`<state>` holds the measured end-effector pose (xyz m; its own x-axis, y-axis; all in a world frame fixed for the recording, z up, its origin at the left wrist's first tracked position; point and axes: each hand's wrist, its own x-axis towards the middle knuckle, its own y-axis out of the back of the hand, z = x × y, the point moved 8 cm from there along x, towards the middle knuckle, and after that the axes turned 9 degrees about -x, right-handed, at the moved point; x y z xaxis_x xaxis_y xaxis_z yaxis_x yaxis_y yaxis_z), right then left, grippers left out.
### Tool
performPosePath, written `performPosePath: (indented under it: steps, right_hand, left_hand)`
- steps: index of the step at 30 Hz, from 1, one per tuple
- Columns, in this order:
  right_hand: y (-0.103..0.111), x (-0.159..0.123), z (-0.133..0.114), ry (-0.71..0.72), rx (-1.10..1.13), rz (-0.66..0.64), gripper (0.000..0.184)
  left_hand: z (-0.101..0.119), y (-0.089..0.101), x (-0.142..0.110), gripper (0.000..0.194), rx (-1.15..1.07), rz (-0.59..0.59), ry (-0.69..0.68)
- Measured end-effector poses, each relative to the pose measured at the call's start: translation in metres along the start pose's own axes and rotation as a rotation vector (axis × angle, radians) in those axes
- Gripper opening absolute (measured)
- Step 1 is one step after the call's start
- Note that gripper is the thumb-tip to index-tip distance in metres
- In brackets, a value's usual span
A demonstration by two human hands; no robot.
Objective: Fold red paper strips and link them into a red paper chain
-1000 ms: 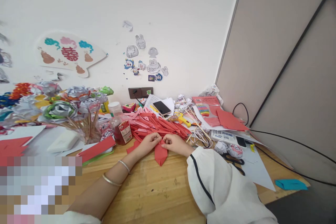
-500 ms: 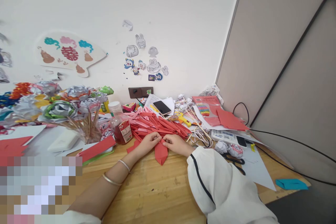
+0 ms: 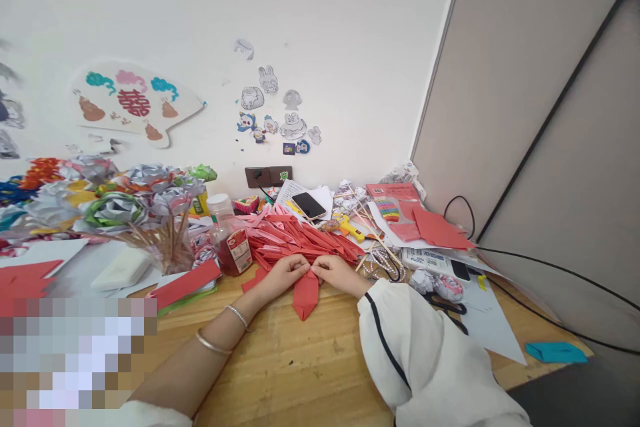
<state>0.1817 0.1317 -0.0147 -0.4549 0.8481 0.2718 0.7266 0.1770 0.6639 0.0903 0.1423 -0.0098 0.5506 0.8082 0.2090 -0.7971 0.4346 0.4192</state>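
Observation:
A folded piece of red paper (image 3: 306,295) lies on the wooden table (image 3: 280,360), its point toward me. My left hand (image 3: 283,273) and my right hand (image 3: 336,272) meet at its far end, fingers curled and pinching the paper's top edge. Bracelets circle my left wrist; a white sleeve covers my right arm. Just behind my hands is a heap of folded red paper strips (image 3: 295,237).
A bottle with red liquid (image 3: 227,243) stands left of the heap, beside paper flowers on sticks (image 3: 130,207). A phone (image 3: 309,205), a yellow glue gun (image 3: 350,227), red sheets (image 3: 435,227), scissors (image 3: 447,312) and cables lie right. A wall is behind.
My hands have closed slightly toward each other on the top of the red paper, which has shifted a little. Otherwise nothing moved.

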Motion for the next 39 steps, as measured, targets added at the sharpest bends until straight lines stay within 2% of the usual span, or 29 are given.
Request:
performPosePath:
  steps: [22,32,39]
  right_hand:
    - [-0.0017,-0.0002,0.0025,0.03,-0.141,-0.003,0.018]
    - [-0.0032,-0.0013,0.0024,0.012,-0.124,-0.011,0.009]
    - [-0.0023,-0.003,-0.0022,0.007,-0.195,-0.029,0.011]
  left_hand:
    - [0.0008,-0.0029,0.0004,0.027,0.034,-0.046,0.009]
    - [-0.0011,-0.0019,0.0014,0.024,0.055,-0.021,0.023]
    - [-0.0028,-0.0006,0.0022,0.022,0.068,-0.011,0.024]
